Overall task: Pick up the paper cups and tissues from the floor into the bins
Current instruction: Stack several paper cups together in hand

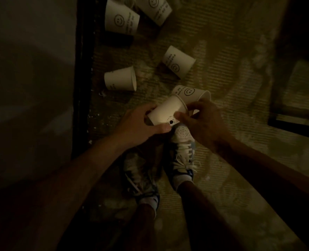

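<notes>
Above my shoes (183, 140), my left hand (141, 124) grips the base of a paper cup (168, 110) and my right hand (204, 122) pinches its rim. I'd best squeeze lightly and nest it with the smiley cup (191, 92) touching it; other cups (120, 78) lie on the carpet (222, 51).

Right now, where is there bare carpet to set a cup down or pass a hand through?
Free: carpet between the middle smiley cup and the dark frame at right. Crowded: along the baseboard, where the left cup, a dark block and an upper cup lie. The left hand and right hand grip the held cup.
</notes>
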The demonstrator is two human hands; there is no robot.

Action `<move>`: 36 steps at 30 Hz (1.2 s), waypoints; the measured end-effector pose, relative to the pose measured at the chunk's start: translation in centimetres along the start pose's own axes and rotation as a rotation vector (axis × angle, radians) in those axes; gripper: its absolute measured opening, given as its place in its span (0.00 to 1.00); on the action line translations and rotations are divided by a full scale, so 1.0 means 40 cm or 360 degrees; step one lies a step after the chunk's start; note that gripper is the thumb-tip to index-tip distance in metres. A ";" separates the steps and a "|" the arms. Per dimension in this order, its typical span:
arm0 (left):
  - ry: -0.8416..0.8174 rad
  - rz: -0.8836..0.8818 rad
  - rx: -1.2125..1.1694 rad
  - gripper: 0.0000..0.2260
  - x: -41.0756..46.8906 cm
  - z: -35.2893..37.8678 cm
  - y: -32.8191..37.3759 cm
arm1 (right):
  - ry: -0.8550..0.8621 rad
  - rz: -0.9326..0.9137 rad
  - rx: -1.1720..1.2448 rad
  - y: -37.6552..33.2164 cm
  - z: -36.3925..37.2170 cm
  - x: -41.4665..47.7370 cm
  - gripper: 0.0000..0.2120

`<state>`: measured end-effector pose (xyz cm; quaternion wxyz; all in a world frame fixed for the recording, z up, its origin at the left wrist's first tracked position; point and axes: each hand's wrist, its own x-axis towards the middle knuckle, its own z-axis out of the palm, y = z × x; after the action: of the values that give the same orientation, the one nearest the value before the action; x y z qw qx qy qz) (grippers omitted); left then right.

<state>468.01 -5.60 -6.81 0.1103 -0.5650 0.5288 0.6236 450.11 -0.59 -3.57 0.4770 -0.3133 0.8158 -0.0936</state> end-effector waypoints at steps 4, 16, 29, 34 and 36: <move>0.0313 0.0245 0.0349 0.36 0.069 -0.083 0.025 | 0.0015 0.0017 0.0048 0.002 0.015 0.078 0.16; 0.0399 -0.0175 0.0616 0.39 0.254 -0.108 -0.093 | -0.0043 0.0070 0.0077 0.122 0.031 0.173 0.20; -0.0354 -0.0282 -0.1342 0.29 -0.492 -0.238 0.550 | 0.0243 -0.0285 0.0195 -0.349 -0.436 -0.401 0.14; -0.0376 0.0250 -0.1142 0.40 -0.896 -0.405 0.925 | 0.0520 -0.0732 0.0303 -0.663 -0.761 -0.735 0.14; -0.0341 0.0456 -0.1091 0.45 -1.038 -0.435 1.036 | 0.0650 -0.0860 0.0372 -0.738 -0.864 -0.859 0.15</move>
<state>461.79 -17.41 52.90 -0.1187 -0.4211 0.3487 0.8289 445.63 -8.21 52.69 0.2948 -0.4359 0.7658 -0.3697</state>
